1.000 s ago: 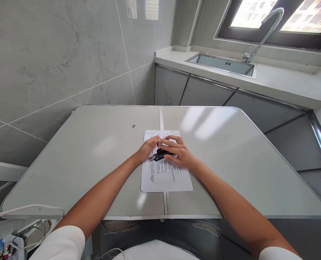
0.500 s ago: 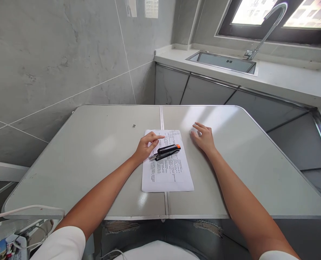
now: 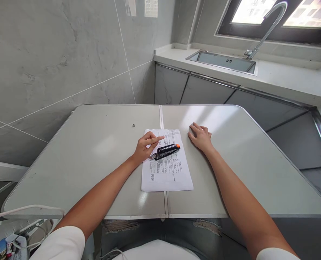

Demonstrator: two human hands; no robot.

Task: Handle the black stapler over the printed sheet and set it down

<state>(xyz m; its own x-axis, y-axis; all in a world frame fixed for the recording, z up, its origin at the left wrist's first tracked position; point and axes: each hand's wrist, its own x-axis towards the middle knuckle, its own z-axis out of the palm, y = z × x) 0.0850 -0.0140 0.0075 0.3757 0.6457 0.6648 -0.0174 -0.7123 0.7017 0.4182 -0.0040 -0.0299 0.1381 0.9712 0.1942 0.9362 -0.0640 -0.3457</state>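
Printed sheets of paper [image 3: 167, 182] lie on the table, straddling its centre seam. On top of them rests a black stapler [image 3: 167, 151] with an orange end, lying at a slant and partly opened, its metal end towards the left. My left hand [image 3: 145, 146] lies at the left edge of the paper beside that metal end. Its index finger stretches over the print and nothing shows in its grasp. To the right of the paper, my right hand [image 3: 200, 138] lies palm down on the tabletop with fingers spread. Its fingertips touch the surface.
Small metal pieces, likely staples [image 3: 133, 125], lie beyond my left hand on the light grey folding table [image 3: 95, 144]. A counter [image 3: 279, 72] with a sink [image 3: 220, 62] and tap [image 3: 271, 29] stands behind at right. A white cable [image 3: 27, 207] crosses the near left corner.
My right hand has lowered flat onto the table and shifted slightly left. My left hand, the stapler and the paper stay nearly where they were.
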